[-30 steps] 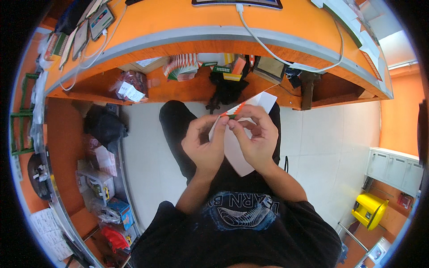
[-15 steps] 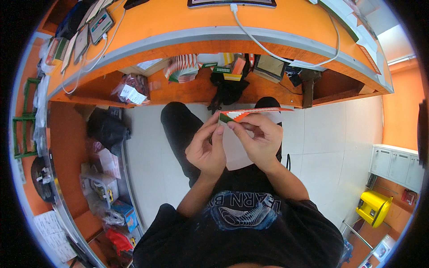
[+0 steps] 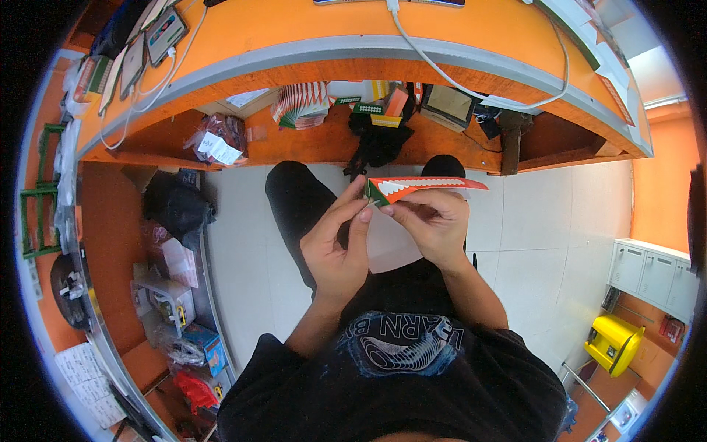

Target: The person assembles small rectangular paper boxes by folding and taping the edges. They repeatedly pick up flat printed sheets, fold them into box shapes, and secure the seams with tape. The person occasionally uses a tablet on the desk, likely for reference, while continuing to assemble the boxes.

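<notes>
I hold a folded sheet of paper [image 3: 421, 187] above my lap, white on one face and orange with green and white print on the other. My right hand [image 3: 433, 225] grips it from below, thumb on the orange flap. My left hand [image 3: 335, 247] pinches its left corner with fingertips and thumb. The white part of the sheet [image 3: 389, 249] hangs down between my hands. My dark trousers [image 3: 298, 199] lie under it.
An orange desk [image 3: 353, 44] curves across the top, with a white cable [image 3: 471, 81] and a shelf below holding coloured paper packs [image 3: 302, 103]. Boxes and bags [image 3: 177, 317] line the left floor. A yellow bin [image 3: 613, 342] stands at the right.
The paper has been folded over: the white face seen earlier is now turned so the orange printed flap lies flat on top. My hands shifted slightly apart along the fold.
</notes>
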`<act>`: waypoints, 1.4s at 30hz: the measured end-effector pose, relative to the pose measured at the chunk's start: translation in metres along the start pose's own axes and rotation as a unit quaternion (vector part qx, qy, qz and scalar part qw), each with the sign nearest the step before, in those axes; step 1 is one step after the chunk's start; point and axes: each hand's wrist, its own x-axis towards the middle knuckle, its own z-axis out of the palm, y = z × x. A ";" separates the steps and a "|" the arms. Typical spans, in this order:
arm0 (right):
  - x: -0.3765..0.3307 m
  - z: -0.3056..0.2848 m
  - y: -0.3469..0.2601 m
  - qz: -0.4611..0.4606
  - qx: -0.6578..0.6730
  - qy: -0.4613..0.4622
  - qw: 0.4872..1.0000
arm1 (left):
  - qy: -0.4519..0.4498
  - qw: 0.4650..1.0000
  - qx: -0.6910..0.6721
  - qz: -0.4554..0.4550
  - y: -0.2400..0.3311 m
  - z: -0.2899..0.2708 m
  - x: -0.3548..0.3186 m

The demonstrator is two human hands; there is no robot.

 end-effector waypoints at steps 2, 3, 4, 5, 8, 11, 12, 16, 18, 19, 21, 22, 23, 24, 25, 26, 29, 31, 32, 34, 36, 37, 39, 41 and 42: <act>0.000 0.000 0.003 -0.002 0.002 -0.005 1.000 | 0.005 1.000 0.022 0.011 0.000 0.000 0.000; 0.000 0.000 0.004 -0.005 -0.001 -0.005 1.000 | 0.007 0.999 0.033 0.016 0.000 0.001 0.000; 0.001 0.000 0.005 -0.008 -0.004 -0.004 1.000 | 0.010 0.999 0.044 0.020 0.000 0.001 0.000; 0.001 -0.001 0.005 -0.006 -0.004 -0.007 1.000 | 0.013 0.998 0.054 0.026 0.000 0.002 -0.001; 0.002 0.000 0.001 0.004 0.009 -0.009 1.000 | 0.026 0.997 0.056 0.037 -0.001 0.003 -0.002; 0.001 0.001 0.000 0.015 0.028 -0.004 0.999 | 0.028 0.997 0.053 0.043 -0.002 0.002 -0.003; 0.001 0.001 0.002 0.015 0.023 -0.003 1.000 | 0.026 0.997 0.055 0.045 -0.002 0.002 -0.003; 0.001 -0.001 0.001 -0.007 -0.030 0.000 1.000 | 0.008 0.993 0.098 0.066 0.002 0.001 -0.002; 0.001 -0.003 0.005 -0.014 -0.022 -0.005 1.000 | -0.003 0.989 0.125 0.079 0.004 0.001 0.001; 0.002 -0.004 0.007 -0.018 -0.018 -0.008 1.000 | -0.005 0.988 0.133 0.083 0.005 0.001 0.002; 0.005 -0.007 0.005 -0.045 -0.042 -0.030 0.998 | -0.009 0.985 0.148 0.092 0.007 0.002 0.002; 0.006 -0.008 0.004 -0.059 -0.054 -0.041 0.996 | -0.011 0.983 0.155 0.094 0.007 0.002 0.002; 0.006 -0.010 0.005 -0.057 -0.057 -0.042 0.996 | -0.013 0.982 0.161 0.097 0.008 0.002 0.003; 0.005 -0.011 0.007 -0.054 -0.061 -0.043 0.996 | -0.015 0.981 0.168 0.099 0.008 0.003 0.003; 0.005 -0.012 0.008 -0.052 -0.064 -0.044 0.996 | -0.016 0.980 0.170 0.103 0.007 0.004 0.003; 0.005 -0.013 0.008 -0.039 -0.058 -0.049 0.996 | -0.016 0.979 0.173 0.106 0.004 0.006 0.003; 0.005 -0.017 0.009 0.000 -0.013 -0.066 0.998 | -0.021 0.984 0.150 0.098 0.000 0.003 0.000; 0.002 -0.020 0.011 0.027 0.055 -0.083 0.995 | -0.012 0.993 0.088 0.079 -0.005 0.003 -0.004; 0.000 -0.018 0.008 0.042 0.067 -0.071 0.994 | 0.001 0.997 0.040 0.063 -0.011 0.002 -0.008; -0.001 -0.012 0.000 0.074 0.090 -0.046 0.992 | 0.011 0.999 -0.018 0.046 -0.014 0.000 -0.012; 0.002 -0.013 -0.003 0.024 0.040 -0.058 0.997 | 0.005 0.998 -0.036 0.046 -0.013 -0.004 -0.010; 0.003 -0.013 -0.004 -0.001 0.014 -0.064 0.998 | 0.001 0.998 -0.032 0.053 -0.012 -0.004 -0.010; 0.003 -0.014 -0.005 -0.007 0.004 -0.067 0.998 | -0.003 0.997 -0.028 0.067 -0.012 -0.003 -0.009; 0.004 -0.014 -0.007 -0.014 -0.004 -0.069 0.998 | -0.005 0.997 -0.010 0.071 -0.007 -0.001 -0.009; 0.004 -0.015 -0.008 -0.017 -0.006 -0.069 0.997 | -0.006 0.997 -0.002 0.072 -0.005 0.000 -0.010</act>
